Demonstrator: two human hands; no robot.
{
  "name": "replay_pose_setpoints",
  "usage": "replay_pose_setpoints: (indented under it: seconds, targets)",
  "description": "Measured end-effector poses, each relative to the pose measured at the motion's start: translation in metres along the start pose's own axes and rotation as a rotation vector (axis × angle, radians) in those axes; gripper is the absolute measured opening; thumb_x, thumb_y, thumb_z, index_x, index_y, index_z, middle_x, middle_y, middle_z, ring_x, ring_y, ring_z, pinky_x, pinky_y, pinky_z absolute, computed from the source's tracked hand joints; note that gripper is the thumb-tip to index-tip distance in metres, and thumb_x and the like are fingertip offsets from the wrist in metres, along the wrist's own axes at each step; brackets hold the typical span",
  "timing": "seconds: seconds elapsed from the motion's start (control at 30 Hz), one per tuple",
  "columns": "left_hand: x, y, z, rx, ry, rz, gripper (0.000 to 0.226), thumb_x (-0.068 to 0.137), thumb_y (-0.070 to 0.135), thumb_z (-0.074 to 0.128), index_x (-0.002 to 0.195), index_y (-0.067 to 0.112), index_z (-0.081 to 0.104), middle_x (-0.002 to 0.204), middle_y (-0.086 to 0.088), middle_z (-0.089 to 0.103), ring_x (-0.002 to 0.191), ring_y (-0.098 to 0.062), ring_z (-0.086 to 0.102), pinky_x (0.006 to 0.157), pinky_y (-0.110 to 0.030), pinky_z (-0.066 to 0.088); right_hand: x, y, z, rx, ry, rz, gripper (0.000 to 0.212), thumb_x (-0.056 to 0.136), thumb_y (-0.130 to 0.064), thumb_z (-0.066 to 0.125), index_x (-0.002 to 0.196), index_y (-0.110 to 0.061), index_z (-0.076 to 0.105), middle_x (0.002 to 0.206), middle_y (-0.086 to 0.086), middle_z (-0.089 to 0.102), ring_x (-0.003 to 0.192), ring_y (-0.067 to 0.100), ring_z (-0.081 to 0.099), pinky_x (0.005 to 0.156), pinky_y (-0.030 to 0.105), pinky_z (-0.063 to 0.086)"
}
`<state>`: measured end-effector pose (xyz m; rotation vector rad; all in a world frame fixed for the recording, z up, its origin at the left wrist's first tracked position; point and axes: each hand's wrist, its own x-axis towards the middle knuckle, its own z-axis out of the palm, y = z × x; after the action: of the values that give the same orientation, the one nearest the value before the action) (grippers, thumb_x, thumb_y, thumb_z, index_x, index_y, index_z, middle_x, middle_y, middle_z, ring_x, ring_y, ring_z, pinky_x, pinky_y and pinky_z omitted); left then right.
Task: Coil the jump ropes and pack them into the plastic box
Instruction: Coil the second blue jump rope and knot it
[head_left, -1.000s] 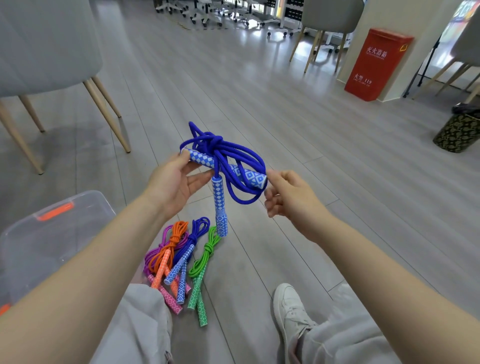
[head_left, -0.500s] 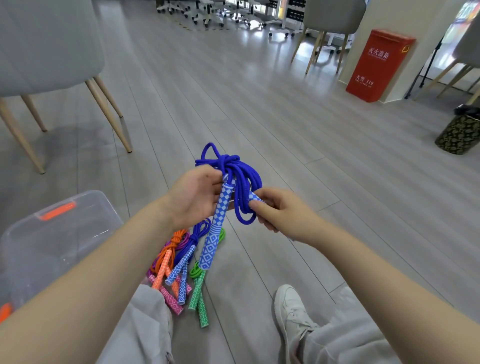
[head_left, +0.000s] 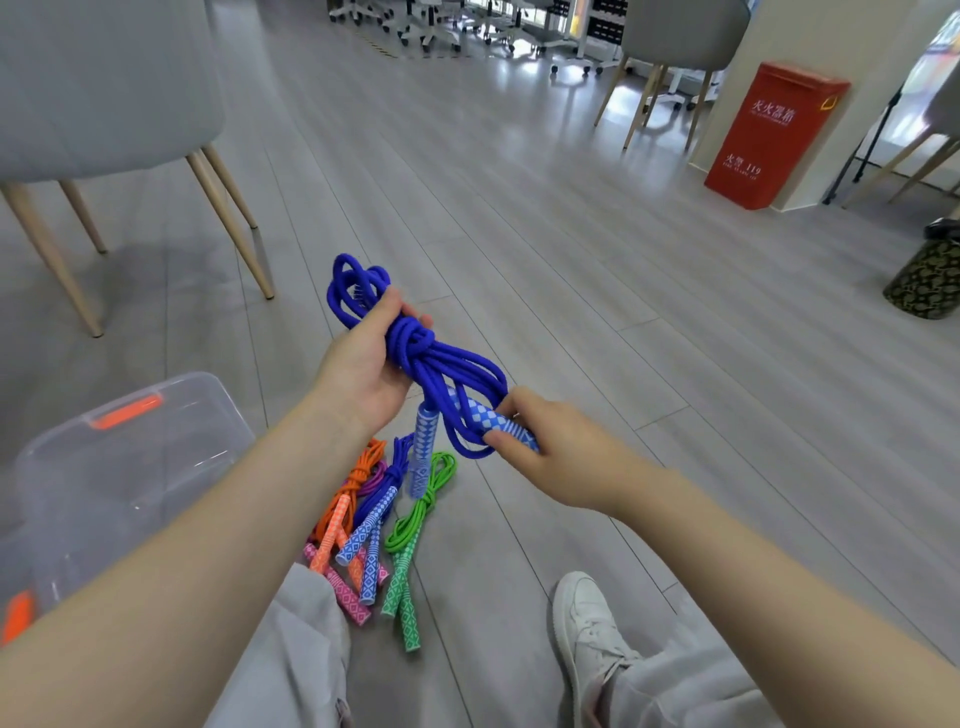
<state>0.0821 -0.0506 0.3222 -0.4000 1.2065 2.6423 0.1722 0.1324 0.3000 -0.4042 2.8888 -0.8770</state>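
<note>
A coiled blue jump rope hangs in the air between my hands. My left hand grips its knotted upper part, with loops sticking out above the fingers. My right hand pinches one blue-and-white patterned handle; the other handle dangles down. On the floor below lie several coiled ropes: orange, blue, green and pink. The clear plastic box with orange latches stands at the left, partly hidden by my left forearm.
A grey chair with wooden legs stands at the far left. My white shoe and trouser legs rest on the grey plank floor. A red cabinet and a dark patterned bin are at the right.
My left hand has shifted up onto the knot of the blue rope. My right hand has pulled one handle out to the lower right, stretching the coil between the hands.
</note>
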Motion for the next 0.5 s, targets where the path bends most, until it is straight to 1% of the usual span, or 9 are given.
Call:
replay_pose_setpoints:
  seconds: [0.07, 0.1, 0.17, 0.23, 0.27, 0.33, 0.4, 0.5]
  targets:
    - [0.006, 0.003, -0.003, 0.011, 0.045, 0.072, 0.03, 0.096, 0.027, 0.056, 0.069, 0.014, 0.055, 0.057, 0.004, 0.059, 0.067, -0.013, 0.06, 0.065, -0.026, 0.054, 0.0, -0.001, 0.0, 0.037, 0.003, 0.003, 0.022, 0.097, -0.043, 0.049, 0.108, -0.023, 0.046, 0.094, -0.001, 0.064, 0.075, 0.015, 0.054, 0.067, 0.032, 0.044]
    - [0.008, 0.006, -0.005, 0.001, 0.07, 0.108, 0.031, 0.096, 0.026, 0.056, 0.068, 0.014, 0.055, 0.056, 0.003, 0.058, 0.063, -0.013, 0.059, 0.063, -0.027, 0.053, 0.001, -0.001, -0.001, 0.087, 0.017, 0.007, 0.023, 0.097, -0.043, 0.05, 0.108, -0.024, 0.044, 0.09, -0.001, 0.064, 0.071, 0.014, 0.052, 0.066, 0.033, 0.043]
    - [0.01, 0.014, -0.006, -0.048, 0.122, 0.17, 0.032, 0.097, 0.025, 0.054, 0.068, 0.013, 0.055, 0.053, 0.004, 0.057, 0.055, -0.013, 0.056, 0.066, -0.029, 0.053, 0.002, -0.001, -0.003, 0.172, 0.062, 0.028, 0.026, 0.095, -0.045, 0.053, 0.107, -0.026, 0.04, 0.08, -0.005, 0.064, 0.062, 0.01, 0.049, 0.062, 0.03, 0.041]
    - [0.008, 0.019, -0.005, -0.067, 0.155, 0.22, 0.032, 0.099, 0.024, 0.052, 0.069, 0.012, 0.054, 0.05, 0.004, 0.057, 0.049, -0.011, 0.055, 0.069, -0.03, 0.053, 0.003, 0.0, -0.007, 0.133, 0.062, 0.033, 0.024, 0.094, -0.047, 0.052, 0.105, -0.029, 0.041, 0.073, -0.009, 0.059, 0.059, 0.006, 0.048, 0.057, 0.025, 0.037]
    - [0.006, 0.02, -0.005, -0.062, 0.165, 0.236, 0.032, 0.099, 0.023, 0.051, 0.069, 0.012, 0.053, 0.049, 0.005, 0.056, 0.048, -0.011, 0.055, 0.068, -0.03, 0.052, 0.004, 0.001, -0.008, 0.087, 0.044, 0.026, 0.021, 0.095, -0.048, 0.051, 0.103, -0.03, 0.044, 0.071, -0.01, 0.056, 0.059, 0.005, 0.048, 0.057, 0.025, 0.036]
    - [0.005, 0.02, -0.008, -0.062, 0.18, 0.239, 0.032, 0.1, 0.023, 0.05, 0.07, 0.013, 0.052, 0.049, 0.006, 0.055, 0.05, -0.01, 0.053, 0.067, -0.029, 0.051, 0.005, 0.002, -0.01, 0.021, 0.004, 0.026, 0.017, 0.096, -0.05, 0.047, 0.096, -0.033, 0.049, 0.071, -0.009, 0.054, 0.062, 0.006, 0.048, 0.058, 0.028, 0.037]
    - [0.006, 0.021, -0.012, -0.096, 0.179, 0.221, 0.028, 0.1, 0.025, 0.048, 0.074, 0.015, 0.05, 0.054, 0.006, 0.052, 0.053, -0.01, 0.052, 0.065, -0.029, 0.049, 0.004, 0.006, -0.012, 0.0, -0.026, 0.04, 0.02, 0.096, -0.05, 0.045, 0.089, -0.033, 0.049, 0.07, -0.008, 0.053, 0.062, 0.008, 0.047, 0.059, 0.03, 0.038]
    - [0.007, 0.026, -0.017, -0.121, 0.188, 0.211, 0.024, 0.101, 0.028, 0.047, 0.08, 0.017, 0.048, 0.058, 0.006, 0.048, 0.054, -0.01, 0.051, 0.064, -0.028, 0.049, 0.004, 0.012, -0.014, -0.016, -0.05, 0.05, 0.025, 0.097, -0.05, 0.043, 0.086, -0.028, 0.049, 0.069, -0.006, 0.051, 0.06, 0.01, 0.045, 0.058, 0.03, 0.037]
